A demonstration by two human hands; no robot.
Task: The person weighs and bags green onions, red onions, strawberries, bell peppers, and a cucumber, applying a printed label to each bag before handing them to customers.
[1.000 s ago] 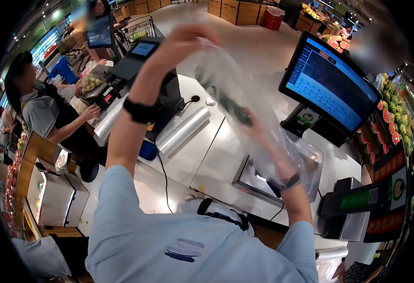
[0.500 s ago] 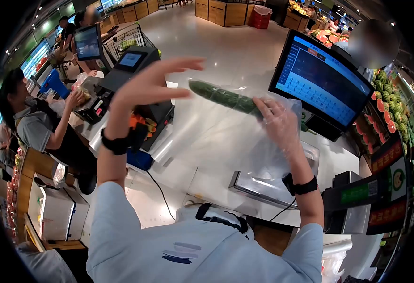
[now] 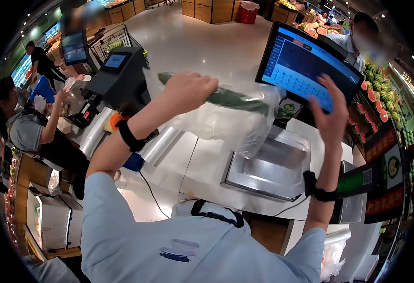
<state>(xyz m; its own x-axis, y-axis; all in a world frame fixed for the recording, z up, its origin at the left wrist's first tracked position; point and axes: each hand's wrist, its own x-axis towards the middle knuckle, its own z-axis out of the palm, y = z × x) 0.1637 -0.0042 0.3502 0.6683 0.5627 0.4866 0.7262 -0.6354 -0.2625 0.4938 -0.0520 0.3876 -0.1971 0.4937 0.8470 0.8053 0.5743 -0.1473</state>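
My left hand [image 3: 188, 93] is wrapped round a long green cucumber [image 3: 239, 100], which it holds up above the counter. A clear plastic bag [image 3: 250, 134] covers the cucumber's right part and hangs loosely below it. At the left, the cucumber's tip pokes out past my knuckles, with thin plastic around it. My right hand [image 3: 330, 111], blurred at the fingers, is raised with fingers apart and holds nothing. It is in front of the lower right of the touchscreen monitor [image 3: 306, 70]. Beneath the bag and to its right lies the metal scale plate [image 3: 275, 165].
Rolls of clear plastic [image 3: 162, 144] lie on the white counter [image 3: 202, 162] at left, near a dark label machine [image 3: 117, 78]. A co-worker [image 3: 37, 125] handles bagged goods at far left. Another person [image 3: 353, 45] stands behind the monitor. Watermelons [image 3: 384, 87] are stacked at right.
My left hand, open before, has closed round the cucumber. My right hand has let go of it and moved right and up, toward the monitor. The head view has shifted slightly.
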